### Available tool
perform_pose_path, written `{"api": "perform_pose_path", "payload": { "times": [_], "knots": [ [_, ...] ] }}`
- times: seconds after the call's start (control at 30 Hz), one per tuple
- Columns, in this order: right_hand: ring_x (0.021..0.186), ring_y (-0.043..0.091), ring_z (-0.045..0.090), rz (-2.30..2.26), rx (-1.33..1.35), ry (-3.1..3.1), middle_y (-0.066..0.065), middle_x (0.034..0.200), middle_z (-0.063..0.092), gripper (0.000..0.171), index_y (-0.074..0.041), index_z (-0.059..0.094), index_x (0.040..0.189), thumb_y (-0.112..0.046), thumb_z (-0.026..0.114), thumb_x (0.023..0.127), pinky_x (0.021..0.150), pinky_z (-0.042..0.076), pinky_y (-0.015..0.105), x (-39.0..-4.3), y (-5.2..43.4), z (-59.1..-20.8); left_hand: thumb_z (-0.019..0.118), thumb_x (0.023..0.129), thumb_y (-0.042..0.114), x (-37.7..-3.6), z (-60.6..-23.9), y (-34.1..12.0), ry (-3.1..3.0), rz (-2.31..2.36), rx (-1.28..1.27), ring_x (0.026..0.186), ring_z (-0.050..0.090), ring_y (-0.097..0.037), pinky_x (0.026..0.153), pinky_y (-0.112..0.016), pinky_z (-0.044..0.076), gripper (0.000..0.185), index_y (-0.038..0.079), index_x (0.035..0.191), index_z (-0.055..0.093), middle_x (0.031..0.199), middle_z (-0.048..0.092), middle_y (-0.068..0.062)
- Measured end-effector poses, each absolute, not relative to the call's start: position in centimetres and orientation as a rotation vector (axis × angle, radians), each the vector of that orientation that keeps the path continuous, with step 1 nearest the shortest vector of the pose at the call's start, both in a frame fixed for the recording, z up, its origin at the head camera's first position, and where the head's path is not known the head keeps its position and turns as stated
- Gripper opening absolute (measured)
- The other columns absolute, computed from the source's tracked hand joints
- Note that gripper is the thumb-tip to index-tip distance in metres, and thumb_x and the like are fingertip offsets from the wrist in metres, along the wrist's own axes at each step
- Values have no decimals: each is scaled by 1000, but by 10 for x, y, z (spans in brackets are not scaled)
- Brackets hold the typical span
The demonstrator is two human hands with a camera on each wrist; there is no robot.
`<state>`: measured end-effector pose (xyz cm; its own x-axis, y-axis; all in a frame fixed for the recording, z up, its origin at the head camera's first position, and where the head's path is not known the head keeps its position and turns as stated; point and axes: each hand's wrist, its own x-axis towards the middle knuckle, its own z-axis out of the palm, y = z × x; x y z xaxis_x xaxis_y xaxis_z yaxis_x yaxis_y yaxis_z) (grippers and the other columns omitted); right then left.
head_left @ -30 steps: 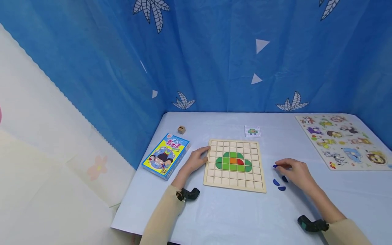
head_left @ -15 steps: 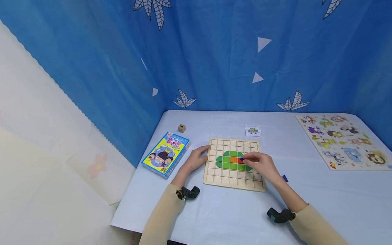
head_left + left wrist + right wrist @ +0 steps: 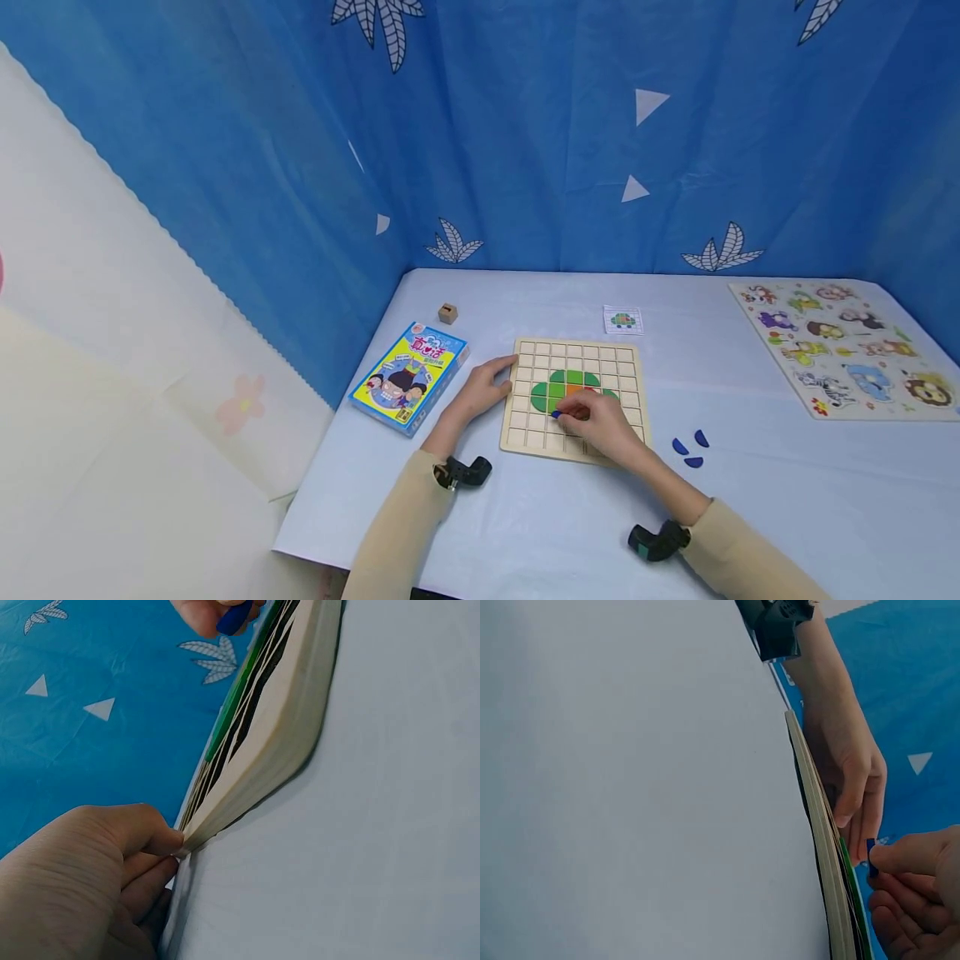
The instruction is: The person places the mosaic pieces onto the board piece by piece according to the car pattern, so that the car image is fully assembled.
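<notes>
Right hand [image 3: 600, 427] pinches a small blue puzzle piece [image 3: 556, 413] at its fingertips, low over the square wooden grid board [image 3: 573, 398], at the lower left of the green block pattern [image 3: 551, 396]. Left hand [image 3: 480, 392] rests against the board's left edge, fingers curled at the rim, steadying it. Board lies flat on the pale blue table [image 3: 750, 500]. Three loose blue pieces [image 3: 691, 447] lie right of the board, near it.
</notes>
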<state>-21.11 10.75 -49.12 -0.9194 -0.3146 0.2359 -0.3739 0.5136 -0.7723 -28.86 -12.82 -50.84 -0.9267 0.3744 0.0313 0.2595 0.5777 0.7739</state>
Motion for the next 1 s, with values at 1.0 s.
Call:
{"api": "perform_pose_path", "payload": {
  "times": [1.0],
  "knots": [
    [78,9,57,1045,772,-2632,-5,84,63,15,-12,72,87,-1,74,77,65,51,24,-215,94,-500,55,92,5,-286,-507,-127,2681,1297,532,135,34,-21,110,-32,28,51,7,141,44,144,42,-8]
  ]
}}
